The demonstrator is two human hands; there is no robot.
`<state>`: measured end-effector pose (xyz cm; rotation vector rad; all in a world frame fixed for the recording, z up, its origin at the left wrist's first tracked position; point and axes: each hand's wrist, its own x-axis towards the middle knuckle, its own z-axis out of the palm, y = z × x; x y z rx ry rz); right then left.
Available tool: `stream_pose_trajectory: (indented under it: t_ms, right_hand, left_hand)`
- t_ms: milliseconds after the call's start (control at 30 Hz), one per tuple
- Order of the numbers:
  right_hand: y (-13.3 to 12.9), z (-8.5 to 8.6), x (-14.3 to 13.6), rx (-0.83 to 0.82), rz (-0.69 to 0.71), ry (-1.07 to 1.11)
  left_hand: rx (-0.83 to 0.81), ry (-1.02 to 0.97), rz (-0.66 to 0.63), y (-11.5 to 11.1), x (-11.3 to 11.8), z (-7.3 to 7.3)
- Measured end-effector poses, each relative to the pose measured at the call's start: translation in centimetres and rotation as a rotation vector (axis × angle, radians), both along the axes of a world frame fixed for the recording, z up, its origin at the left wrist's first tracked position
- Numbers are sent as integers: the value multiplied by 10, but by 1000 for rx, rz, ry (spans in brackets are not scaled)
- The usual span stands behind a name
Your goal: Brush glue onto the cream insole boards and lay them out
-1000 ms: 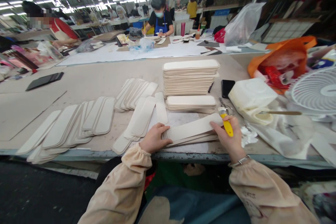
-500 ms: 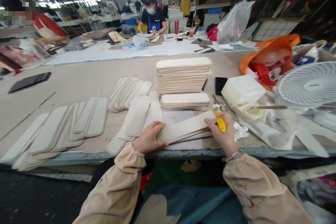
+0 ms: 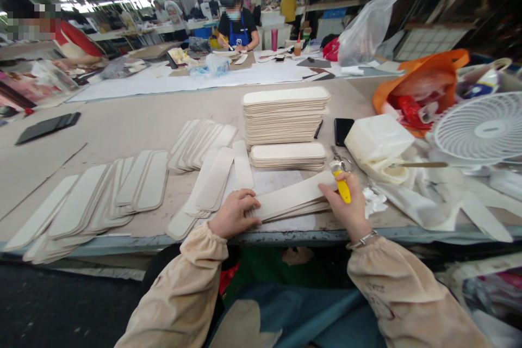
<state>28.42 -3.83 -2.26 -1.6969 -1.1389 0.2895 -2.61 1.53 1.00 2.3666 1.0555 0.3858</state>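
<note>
Several long white strips with rounded corners (image 3: 291,197) lie loosely stacked in front of me, slightly fanned. My left hand (image 3: 236,212) grips their left end, fingers on top and thumb at the near edge. At the other end, my right hand (image 3: 346,201) pinches the top strip between thumb and fingers. That hand also holds a yellow-handled tool (image 3: 343,189), its metal end pointing away from me; its exact kind is unclear. Just beyond the strips stand a low stack (image 3: 287,153) and a taller stack (image 3: 285,119) of similar pieces.
Fanned white pieces (image 3: 141,182) spread to the left, some over the table edge (image 3: 122,243). On the right are a black phone (image 3: 343,131), a white container (image 3: 379,138), a white fan (image 3: 487,128) and an orange bag (image 3: 385,92). A co-worker (image 3: 238,24) sits opposite.
My left fingers have shifted slightly over the left end of the strips and curl more. The right hand and tool keep almost the same place.
</note>
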Motion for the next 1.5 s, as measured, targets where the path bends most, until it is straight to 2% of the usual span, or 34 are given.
stream_pose_trajectory:
  t_ms: [400, 733, 867, 967, 1200, 1367, 1500]
  right_hand:
    - [-2, 8, 12, 43, 32, 42]
    - [-6, 9, 13, -137, 47, -293]
    - [-4, 4, 12, -90, 90, -365]
    - [-3, 2, 11, -69, 127, -343]
    - [-2, 5, 20, -106, 63, -284]
    - [-2, 3, 28, -120, 136, -108]
    - [-1, 1, 28, -131, 175, -74]
  left_hand:
    - [-16, 2, 18, 0, 1, 1]
    - [-23, 38, 12, 1, 0, 1]
    - [-14, 64, 20, 0, 0, 1]
    - [7, 71, 22, 0, 0, 1]
    - [-4, 126, 26, 0, -1, 2]
    - [-35, 171, 24, 1, 0, 4]
    - [-50, 195, 24, 0, 1, 7]
